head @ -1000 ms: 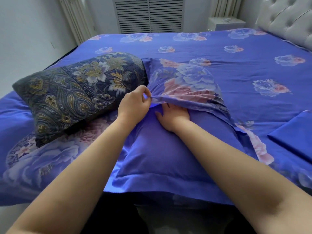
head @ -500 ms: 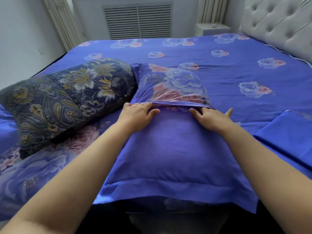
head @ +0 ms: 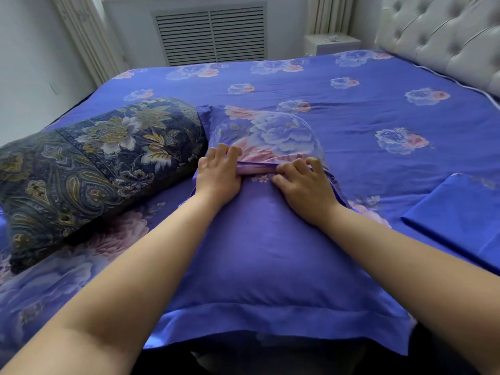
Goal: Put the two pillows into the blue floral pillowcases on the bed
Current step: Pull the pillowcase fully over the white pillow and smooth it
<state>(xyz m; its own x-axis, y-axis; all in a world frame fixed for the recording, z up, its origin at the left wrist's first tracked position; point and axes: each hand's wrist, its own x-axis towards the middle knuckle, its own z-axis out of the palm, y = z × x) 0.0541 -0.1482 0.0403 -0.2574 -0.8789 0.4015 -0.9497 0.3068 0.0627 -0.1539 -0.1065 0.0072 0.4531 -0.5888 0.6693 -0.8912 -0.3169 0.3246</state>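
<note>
The bed (head: 351, 109) carries a blue sheet with flowers, and all the task's things lie on its near half. Close to the near edge lies the first pillowcase (head: 270, 253), full and rounded, so a pillow seems to be inside already; its plain blue back faces up and the floral flap (head: 273, 133) folds over at the far end. To the left, just beside it, lies the dark patterned pillow (head: 89, 163), uncovered. It rests partly on a floral cloth (head: 75, 255) that may be a second case, though I cannot tell. On the right, apart from the rest, lies a folded blue cloth (head: 460, 220), perhaps the other pillowcase.

The left hand (head: 219, 174) and the right hand (head: 303, 185) are both at the opening of the first pillowcase, fingers curled over the edge of the flap and gripping it between them.

I judge the first pillow as almost finished: only tucking the flap is left. The second pillow is not yet begun, so about half of the task remains.
</note>
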